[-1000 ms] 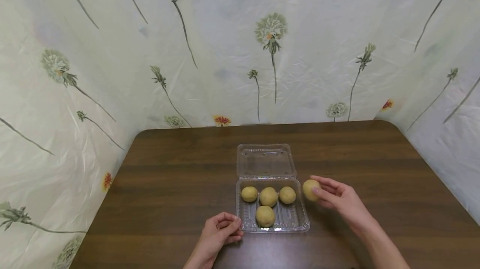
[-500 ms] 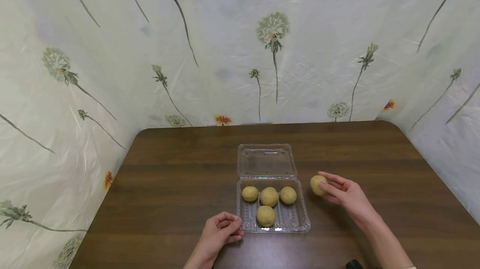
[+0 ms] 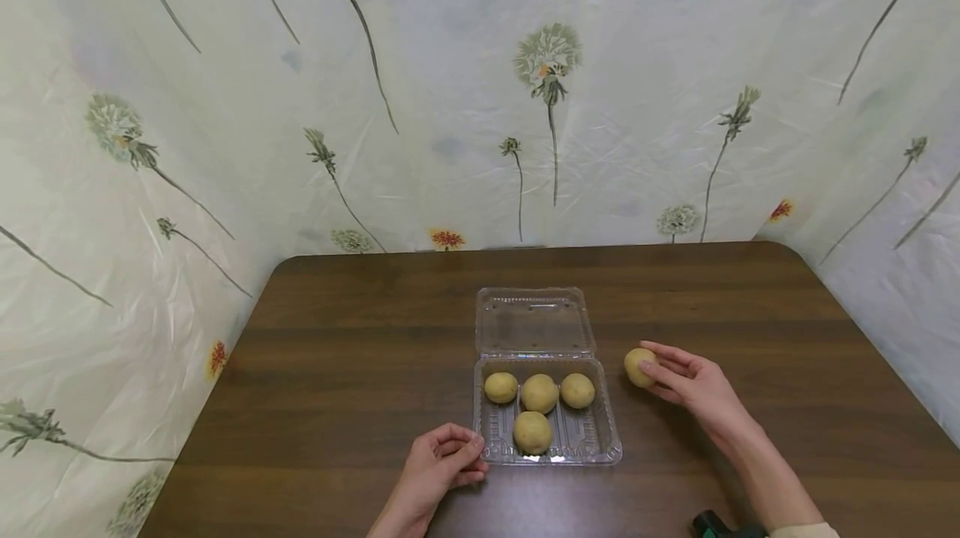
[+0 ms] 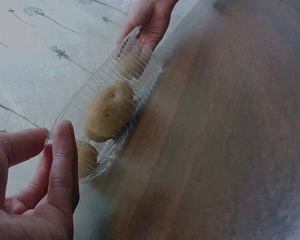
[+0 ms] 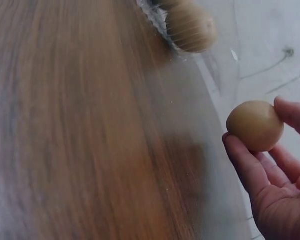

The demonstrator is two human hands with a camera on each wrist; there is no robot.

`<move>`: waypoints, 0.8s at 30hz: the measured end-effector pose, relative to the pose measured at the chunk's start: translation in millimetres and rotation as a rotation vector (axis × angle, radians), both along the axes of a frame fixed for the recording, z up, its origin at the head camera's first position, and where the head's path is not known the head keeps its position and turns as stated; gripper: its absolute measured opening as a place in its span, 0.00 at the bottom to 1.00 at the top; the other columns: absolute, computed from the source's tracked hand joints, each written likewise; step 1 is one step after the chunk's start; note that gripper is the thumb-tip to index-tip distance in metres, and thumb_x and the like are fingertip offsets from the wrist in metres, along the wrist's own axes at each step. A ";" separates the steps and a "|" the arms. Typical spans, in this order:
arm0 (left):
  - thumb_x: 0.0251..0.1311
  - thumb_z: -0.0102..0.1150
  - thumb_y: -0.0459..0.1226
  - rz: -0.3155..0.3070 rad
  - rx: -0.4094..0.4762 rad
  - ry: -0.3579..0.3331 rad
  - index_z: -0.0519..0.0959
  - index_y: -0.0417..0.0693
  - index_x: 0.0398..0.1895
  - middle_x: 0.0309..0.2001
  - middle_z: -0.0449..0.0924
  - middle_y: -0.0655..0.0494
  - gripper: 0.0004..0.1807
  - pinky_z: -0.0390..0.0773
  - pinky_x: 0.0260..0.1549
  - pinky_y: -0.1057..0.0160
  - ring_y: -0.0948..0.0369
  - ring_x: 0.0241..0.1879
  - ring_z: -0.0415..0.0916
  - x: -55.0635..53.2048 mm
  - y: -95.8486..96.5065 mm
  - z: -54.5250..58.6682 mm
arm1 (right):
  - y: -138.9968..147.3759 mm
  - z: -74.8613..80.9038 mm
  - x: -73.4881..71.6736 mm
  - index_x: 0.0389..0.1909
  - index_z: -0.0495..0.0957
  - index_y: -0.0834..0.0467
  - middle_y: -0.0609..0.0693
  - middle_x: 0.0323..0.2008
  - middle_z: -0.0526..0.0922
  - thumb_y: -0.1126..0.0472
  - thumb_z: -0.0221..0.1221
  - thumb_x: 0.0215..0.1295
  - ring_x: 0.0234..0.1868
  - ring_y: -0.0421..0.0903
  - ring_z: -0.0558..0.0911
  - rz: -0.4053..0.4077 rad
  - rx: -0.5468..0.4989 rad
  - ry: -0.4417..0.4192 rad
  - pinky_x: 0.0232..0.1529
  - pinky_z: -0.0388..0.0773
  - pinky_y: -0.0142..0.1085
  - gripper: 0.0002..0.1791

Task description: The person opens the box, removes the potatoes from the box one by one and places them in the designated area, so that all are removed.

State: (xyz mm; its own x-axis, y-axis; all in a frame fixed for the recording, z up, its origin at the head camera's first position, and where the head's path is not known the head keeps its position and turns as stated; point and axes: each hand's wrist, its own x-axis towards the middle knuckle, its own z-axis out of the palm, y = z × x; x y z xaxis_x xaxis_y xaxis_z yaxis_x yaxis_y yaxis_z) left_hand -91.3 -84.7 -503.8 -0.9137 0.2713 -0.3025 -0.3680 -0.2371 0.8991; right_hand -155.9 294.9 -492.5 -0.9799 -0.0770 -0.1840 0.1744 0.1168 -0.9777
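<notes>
A clear plastic clamshell container lies on the table with its lid folded back flat. Several potatoes sit in it: three in a row at the back and one potato in front. My left hand pinches the container's front left rim between thumb and index finger, as the left wrist view shows close up. To the right of the container, my right hand grips another potato by thumb and fingertips. The right wrist view shows this potato held above the tabletop.
The dark wooden table has rounded far corners. Behind it and at both sides hangs pale sheeting printed with dandelions. A dark object shows at the lower edge by my right forearm.
My right hand has carried its potato from beside the container's right rim further right and slightly back. The left hand and container stay in place.
</notes>
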 end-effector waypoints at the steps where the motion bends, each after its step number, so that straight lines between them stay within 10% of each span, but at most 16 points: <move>1: 0.62 0.65 0.33 0.001 -0.001 -0.003 0.77 0.35 0.38 0.30 0.81 0.49 0.09 0.84 0.34 0.65 0.60 0.30 0.82 0.0 0.0 -0.1 | 0.2 -0.5 -0.6 0.69 0.62 0.67 0.54 0.57 0.78 0.53 0.62 0.68 0.50 0.35 0.80 0.001 0.003 -0.001 0.49 0.80 0.35 0.36; 24: 0.62 0.65 0.33 0.013 -0.006 -0.001 0.76 0.34 0.39 0.32 0.81 0.48 0.10 0.84 0.34 0.64 0.59 0.31 0.82 0.6 -0.2 0.6 | -0.2 -8.2 -7.3 0.68 0.67 0.60 0.63 0.61 0.73 0.45 0.61 0.66 0.49 0.29 0.77 0.020 0.231 0.044 0.46 0.78 0.26 0.36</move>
State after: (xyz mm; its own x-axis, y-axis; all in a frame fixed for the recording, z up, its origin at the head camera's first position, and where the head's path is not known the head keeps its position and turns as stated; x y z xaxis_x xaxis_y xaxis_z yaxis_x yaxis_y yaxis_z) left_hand -90.6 -84.9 -503.2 -0.9169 0.2576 -0.3049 -0.3659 -0.2370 0.9000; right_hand -163.2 294.7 -500.7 -0.9861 -0.0578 -0.1561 0.1274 0.3414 -0.9313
